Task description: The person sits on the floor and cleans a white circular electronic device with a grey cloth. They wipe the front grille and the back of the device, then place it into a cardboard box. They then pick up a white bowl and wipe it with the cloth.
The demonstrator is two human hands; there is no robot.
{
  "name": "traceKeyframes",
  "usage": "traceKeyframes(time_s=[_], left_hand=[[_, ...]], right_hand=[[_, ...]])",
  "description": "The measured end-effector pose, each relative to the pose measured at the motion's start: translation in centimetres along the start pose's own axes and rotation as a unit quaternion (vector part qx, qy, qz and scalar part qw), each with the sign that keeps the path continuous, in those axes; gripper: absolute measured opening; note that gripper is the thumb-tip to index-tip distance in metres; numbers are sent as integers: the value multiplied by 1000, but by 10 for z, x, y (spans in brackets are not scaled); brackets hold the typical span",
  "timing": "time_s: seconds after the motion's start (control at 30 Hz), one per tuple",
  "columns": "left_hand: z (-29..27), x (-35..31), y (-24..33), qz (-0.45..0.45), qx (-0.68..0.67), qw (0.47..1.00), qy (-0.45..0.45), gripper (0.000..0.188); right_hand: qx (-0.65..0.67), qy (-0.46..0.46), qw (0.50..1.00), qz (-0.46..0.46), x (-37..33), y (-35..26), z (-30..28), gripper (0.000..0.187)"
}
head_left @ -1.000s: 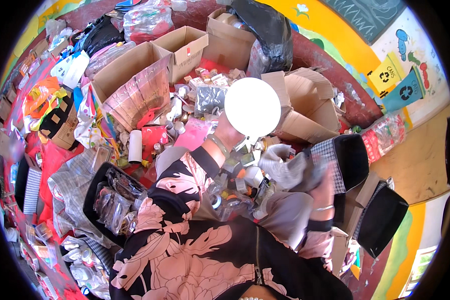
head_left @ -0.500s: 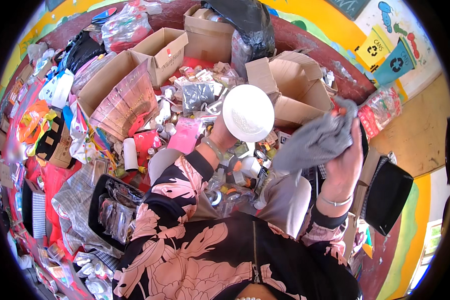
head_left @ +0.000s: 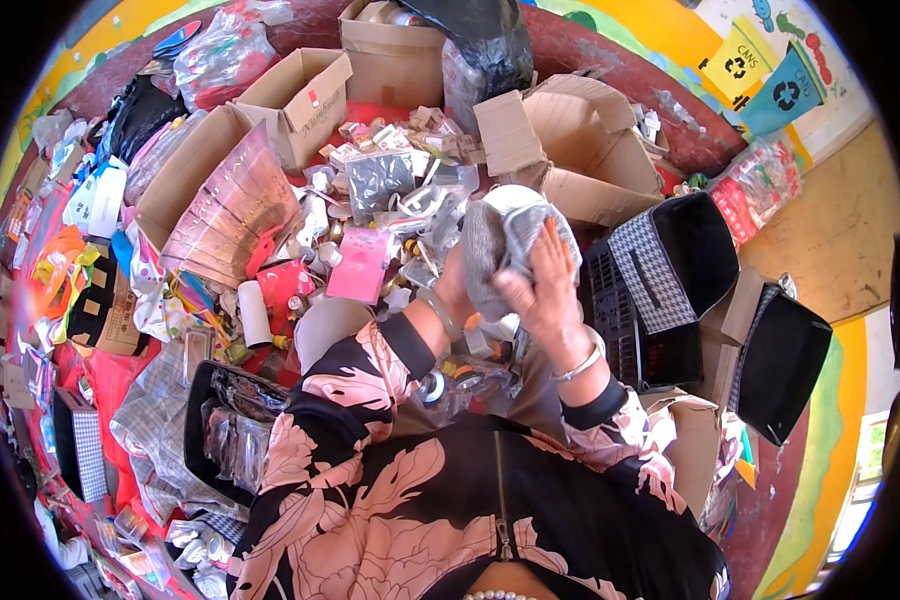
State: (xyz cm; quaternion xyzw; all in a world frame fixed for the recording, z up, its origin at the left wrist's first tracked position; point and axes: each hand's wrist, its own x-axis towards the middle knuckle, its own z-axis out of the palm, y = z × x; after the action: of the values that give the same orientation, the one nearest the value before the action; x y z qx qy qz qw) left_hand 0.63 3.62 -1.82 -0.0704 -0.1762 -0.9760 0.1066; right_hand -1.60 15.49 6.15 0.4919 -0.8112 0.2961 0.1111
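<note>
My left hand (head_left: 454,280) is closed on the edge of a white round dish or lid (head_left: 516,194); I cannot tell which. A crumpled grey cloth (head_left: 484,252) covers most of its face. Over the cloth lies my right hand (head_left: 550,292), thumb bent inward and fingers extended, pressing it against the white disc. The fingertips of my left hand are hidden behind the disc and cloth. Beneath both hands, between my knees, are loose small bottles and plastic bits.
An open cardboard box (head_left: 590,150) stands beyond my hands, with another box (head_left: 300,105) to its left. A black crate (head_left: 610,320) and a black bin with a checked panel (head_left: 675,262) are at my right. A pink packet (head_left: 360,265) lies among mixed small items on the left.
My right hand has brought the grey cloth leftward from the right side onto the white disc. The disc's face, bare before, is now mostly covered. My left hand keeps its hold.
</note>
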Motion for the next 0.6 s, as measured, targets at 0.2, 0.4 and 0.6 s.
traceKeyframes(time_s=[0.2,0.4,0.6], left_hand=[[3,-7,4,-26,-43,999,-17,40],[25,-6,2,-20,142,989,32,51],[7,-5,4,-24,240,970,20,58]], right_hand=[[109,18,993,-49,7,-10,4,51],[96,122,986,-60,27,7,-11,40],[103,138,983,58,12,29,-13,41]])
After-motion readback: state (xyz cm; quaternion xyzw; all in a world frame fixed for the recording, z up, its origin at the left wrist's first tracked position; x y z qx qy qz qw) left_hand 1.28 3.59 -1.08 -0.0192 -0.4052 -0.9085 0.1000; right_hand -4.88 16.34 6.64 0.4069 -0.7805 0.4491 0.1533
